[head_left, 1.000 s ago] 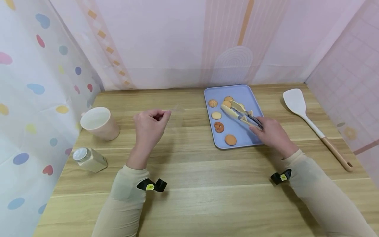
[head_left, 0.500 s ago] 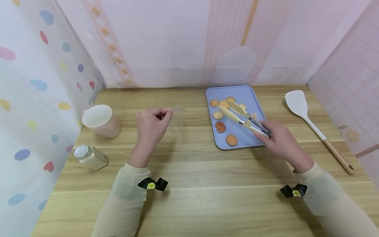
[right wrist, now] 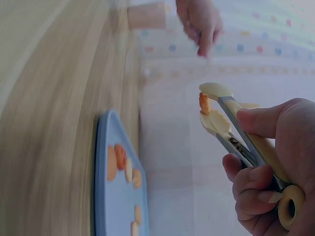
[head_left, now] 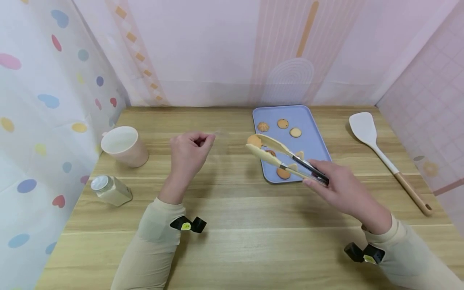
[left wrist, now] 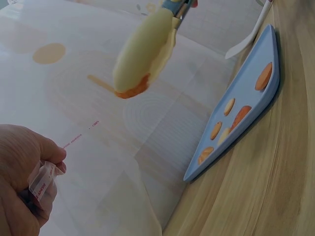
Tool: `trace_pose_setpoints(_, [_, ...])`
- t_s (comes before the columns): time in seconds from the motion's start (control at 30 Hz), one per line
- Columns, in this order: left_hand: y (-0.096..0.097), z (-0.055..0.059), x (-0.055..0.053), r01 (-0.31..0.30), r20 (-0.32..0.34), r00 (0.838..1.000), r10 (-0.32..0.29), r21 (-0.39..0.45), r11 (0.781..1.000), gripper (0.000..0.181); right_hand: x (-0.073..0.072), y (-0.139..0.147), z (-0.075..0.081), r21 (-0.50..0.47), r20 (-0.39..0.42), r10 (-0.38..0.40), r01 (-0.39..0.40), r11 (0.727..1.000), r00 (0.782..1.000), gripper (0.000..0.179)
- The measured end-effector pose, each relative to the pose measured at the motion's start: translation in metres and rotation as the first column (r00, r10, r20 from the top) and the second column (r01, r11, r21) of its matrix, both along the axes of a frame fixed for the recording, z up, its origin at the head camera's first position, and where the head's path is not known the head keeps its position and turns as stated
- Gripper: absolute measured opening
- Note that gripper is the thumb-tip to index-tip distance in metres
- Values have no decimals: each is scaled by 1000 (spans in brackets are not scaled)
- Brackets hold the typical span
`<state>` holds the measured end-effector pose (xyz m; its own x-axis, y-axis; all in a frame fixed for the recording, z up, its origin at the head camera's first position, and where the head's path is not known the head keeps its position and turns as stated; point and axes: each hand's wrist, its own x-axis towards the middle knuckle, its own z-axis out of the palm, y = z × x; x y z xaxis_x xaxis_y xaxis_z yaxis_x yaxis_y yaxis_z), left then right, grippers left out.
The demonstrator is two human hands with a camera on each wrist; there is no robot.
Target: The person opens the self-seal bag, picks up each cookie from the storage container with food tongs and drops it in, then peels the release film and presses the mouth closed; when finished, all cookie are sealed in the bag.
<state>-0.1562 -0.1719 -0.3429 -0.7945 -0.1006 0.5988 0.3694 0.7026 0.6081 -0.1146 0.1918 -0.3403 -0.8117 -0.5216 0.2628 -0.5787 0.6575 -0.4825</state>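
Observation:
My right hand grips cream-tipped metal tongs. Pinched between their tips is a round orange-brown cookie, raised above the left edge of the blue tray; the right wrist view shows this cookie edge-on. My left hand pinches the edge of a clear plastic bag with red print, whose thin film is hard to make out in the head view. On the tray lie several cookies, among them a flower-shaped one and a pretzel, partly hidden by the tongs.
A pale pink mug and a square jar with a white lid stand at the left. On the right lies a white spatula with a wooden-coloured handle. Patterned cloth walls border the wooden table at the back and sides.
The tongs have lifted the cookie off the tray's upper part and carried it left, towards the left hand. My right hand has drawn nearer to the front. The left hand has hardly moved.

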Motion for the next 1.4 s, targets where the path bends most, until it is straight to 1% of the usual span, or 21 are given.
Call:
trace_pose_setpoints(0.07, [1, 0, -1, -4, 3, 1000, 4, -9, 1000, 19, 6, -3, 2, -10, 9, 32, -32, 999, 999, 44])
trace_pose_setpoints(0.17, [3, -1, -2, -7, 5, 1000, 7, -19, 1000, 20, 14, -10, 3, -5, -11, 69, -69, 998, 998, 40])
trace_pose_setpoints(0.3, [5, -3, -2, -2, 5, 1000, 2, -30, 1000, 20, 20, -22, 2, 30, -9, 88, -87, 996, 996, 41])
trace_pose_setpoints(0.43, [7, -4, -2, 2, 10, 1000, -1, -37, 999, 19, 17, -37, -1, 20, 28, 109, -110, 994, 994, 44])
trace_pose_setpoints(0.6, [8, -5, -2, 10, 13, 1000, -10, -44, 999, 18, 9, -52, -3, -7, 52, 137, -137, 991, 989, 36])
trace_pose_setpoints(0.67, [9, -5, -2, 19, 18, 1000, -19, -48, 999, 18, 6, -57, -4, -14, 67, 133, -133, 991, 989, 33])
trace_pose_setpoints(0.83, [10, -3, 0, 45, 30, 999, -44, -47, 998, 16, 1, -65, -3, -11, 81, 97, -96, 995, 992, 36])
trace_pose_setpoints(1.0, [13, -2, 2, 57, 11, 998, -56, -68, 996, 15, 0, -70, 2, 24, 81, 62, -64, 998, 995, 34])
trace_pose_setpoints(1.2, [18, -2, 5, 61, -1, 998, -61, -98, 993, 18, 2, -79, 11, 97, 31, 29, -32, 995, 999, 31])
trace_pose_setpoints(1.4, [22, -1, 6, 66, -11, 998, -68, -99, 993, 21, 2, -89, 22, 188, -4, 24, -22, 982, 1000, 37])
